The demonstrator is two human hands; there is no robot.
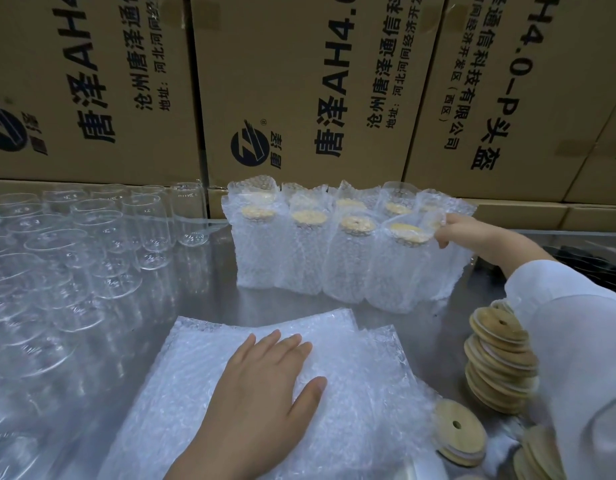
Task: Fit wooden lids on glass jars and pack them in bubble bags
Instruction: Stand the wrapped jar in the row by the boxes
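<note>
Two rows of bagged jars (334, 251) done, end one pinched by right hand (462, 233); left hand (261, 393) laid flat on bubble bags (351, 375); many glass jars (92, 258) to its left still to be lidded.

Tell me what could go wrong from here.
1. The right hand pinches only the bag top of the end packed jar; it might tip into the row.
2. The right sleeve sits right beside the leaning lid stack and could topple it.
</note>
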